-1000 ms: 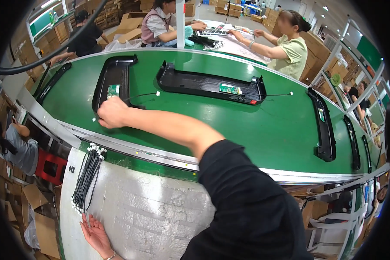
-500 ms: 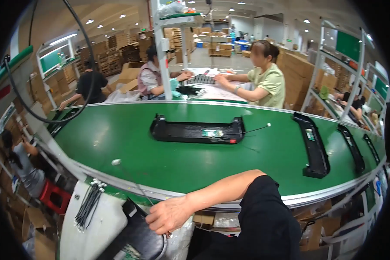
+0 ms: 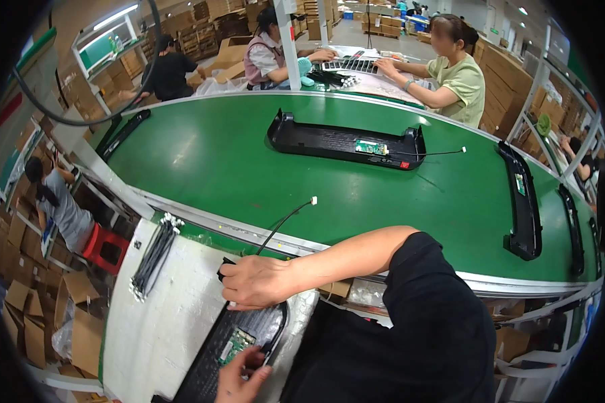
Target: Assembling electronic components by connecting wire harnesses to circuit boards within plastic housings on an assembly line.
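Observation:
A long black plastic housing (image 3: 212,342) lies slanted on a white foam-like work surface (image 3: 131,349) in front of me. Fixed inside it is a small green circuit board (image 3: 236,346). My right hand (image 3: 257,281) reaches in from the right, its fingers closed around the housing's far end. From beneath that hand a thin black cable (image 3: 282,224) rises, with a white connector at its tip. My left hand (image 3: 240,377) is beside the circuit board, thumb and fingers apart, fingertips near the housing's edge. Part of the housing's far end is hidden under my right hand.
A bundle of black cables with white connectors (image 3: 156,258) lies left of the housing. Beyond a metal rail runs a green conveyor belt (image 3: 215,161) carrying several similar black housings (image 3: 339,141). Across it, two people work at a table. A red stool (image 3: 105,248) stands at left.
My left hand has come into view beside the circuit board. My right hand stays at the housing's far end. The cable now leans to the right; the whole view has shifted downward.

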The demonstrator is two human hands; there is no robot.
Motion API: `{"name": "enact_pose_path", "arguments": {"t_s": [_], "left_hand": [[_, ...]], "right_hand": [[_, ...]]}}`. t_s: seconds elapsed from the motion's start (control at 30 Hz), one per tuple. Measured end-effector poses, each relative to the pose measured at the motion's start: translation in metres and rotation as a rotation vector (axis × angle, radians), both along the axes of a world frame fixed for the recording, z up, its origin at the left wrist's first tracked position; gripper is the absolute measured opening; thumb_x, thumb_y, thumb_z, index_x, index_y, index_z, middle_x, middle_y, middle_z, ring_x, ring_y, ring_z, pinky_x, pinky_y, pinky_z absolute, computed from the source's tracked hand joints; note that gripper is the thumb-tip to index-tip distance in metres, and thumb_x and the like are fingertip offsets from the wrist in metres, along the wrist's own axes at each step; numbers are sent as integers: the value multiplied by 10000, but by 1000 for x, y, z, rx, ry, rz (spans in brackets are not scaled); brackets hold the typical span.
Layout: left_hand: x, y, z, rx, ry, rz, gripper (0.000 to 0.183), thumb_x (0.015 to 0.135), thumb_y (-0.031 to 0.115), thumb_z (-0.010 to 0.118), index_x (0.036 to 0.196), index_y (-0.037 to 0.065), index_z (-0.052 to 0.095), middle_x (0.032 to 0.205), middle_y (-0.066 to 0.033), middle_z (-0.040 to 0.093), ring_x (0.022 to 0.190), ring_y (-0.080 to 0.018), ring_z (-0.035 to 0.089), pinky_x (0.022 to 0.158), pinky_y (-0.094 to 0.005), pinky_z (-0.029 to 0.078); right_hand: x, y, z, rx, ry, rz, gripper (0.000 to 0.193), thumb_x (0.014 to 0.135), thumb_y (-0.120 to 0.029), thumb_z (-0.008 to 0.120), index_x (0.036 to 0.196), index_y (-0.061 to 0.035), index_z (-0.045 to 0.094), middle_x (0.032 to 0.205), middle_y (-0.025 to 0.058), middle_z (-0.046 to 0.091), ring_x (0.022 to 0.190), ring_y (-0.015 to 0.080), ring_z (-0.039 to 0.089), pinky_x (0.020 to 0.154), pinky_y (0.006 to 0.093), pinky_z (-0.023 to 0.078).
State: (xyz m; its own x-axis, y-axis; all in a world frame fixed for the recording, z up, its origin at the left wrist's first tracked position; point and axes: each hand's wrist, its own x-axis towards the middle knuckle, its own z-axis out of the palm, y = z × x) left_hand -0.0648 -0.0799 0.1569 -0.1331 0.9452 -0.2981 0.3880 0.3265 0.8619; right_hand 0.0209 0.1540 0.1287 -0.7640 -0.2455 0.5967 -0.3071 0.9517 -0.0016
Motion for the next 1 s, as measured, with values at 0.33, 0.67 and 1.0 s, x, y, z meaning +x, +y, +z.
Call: {"name": "enact_pose_path", "arguments": {"t_s": [0.33,0.67,1.0], "left_hand": [[-40,55,-30,-11,-552,337,209,932,263,490,923,64,553,799,-19,590,683,-102,573,495,-213,467],[-54,47,-48,-28,-437,329,129,895,180,549,839,66,572,751,-33,610,656,-97,577,447,-197,455],[-55,51,-44,-183,-294,229,187,898,221,533,818,59,583,729,4,603,660,-63,553,526,-205,436]], "right_hand": [[-16,-34,-23,148,78,-210,202,685,-186,554,720,11,576,722,40,507,746,192,494,452,258,415],[-10,-28,-37,-91,-46,-22,186,696,-175,579,833,-51,562,785,23,512,826,178,487,620,278,427],[-12,-31,-38,-145,-76,110,108,617,-101,589,671,-41,517,708,51,467,669,207,529,539,314,455]]}}
